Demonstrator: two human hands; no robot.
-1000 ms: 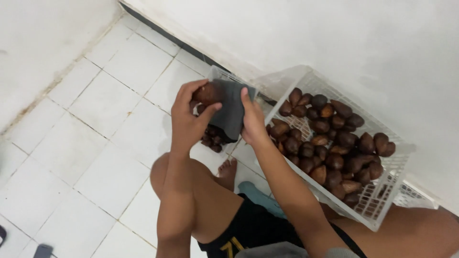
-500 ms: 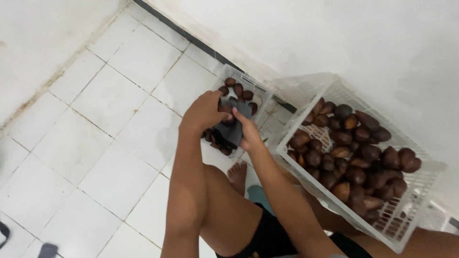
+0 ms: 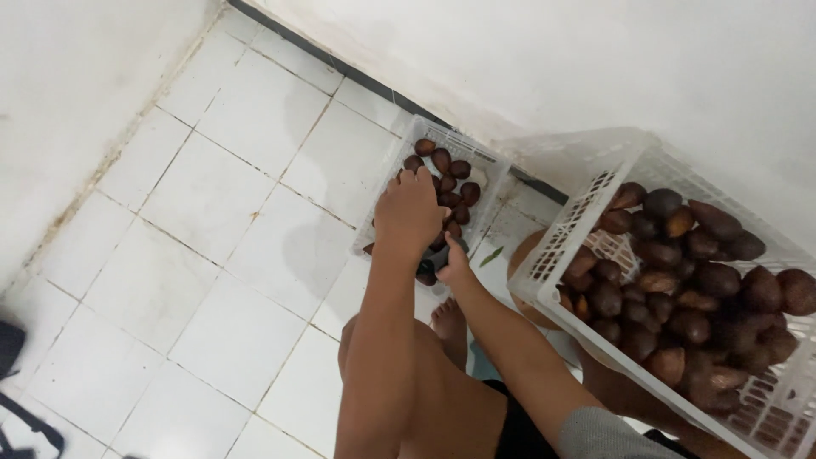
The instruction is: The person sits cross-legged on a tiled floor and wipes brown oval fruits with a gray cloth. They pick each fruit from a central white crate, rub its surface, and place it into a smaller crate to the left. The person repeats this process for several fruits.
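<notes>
Brown, scaly fruits [image 3: 448,183] fill the small white basket [image 3: 489,166] on the tiled floor [image 3: 212,212] ahead of my knees, and both my hands are down in it. Its long axis runs away from me toward the dark strip at the foot of the wall [image 3: 357,76], so the heap lies straight ahead of my fingers. My left hand [image 3: 410,211] sits higher on the pile, knuckles up, fingers curled down over the fruits and close together; whether they pinch one I cannot tell, since the back of the hand hides the tips. My right hand [image 3: 453,265] is at the near end of the basket, just beside and below the left, closed around something dark [image 3: 427,270] that I cannot make out clearly. The left is nearer the middle of the heap; the right is nearer the basket's near rim. Off to my right, well apart from the hands, a larger white crate [image 3: 595,204] leans tilted, holding more of the same fruit [image 3: 680,280].
</notes>
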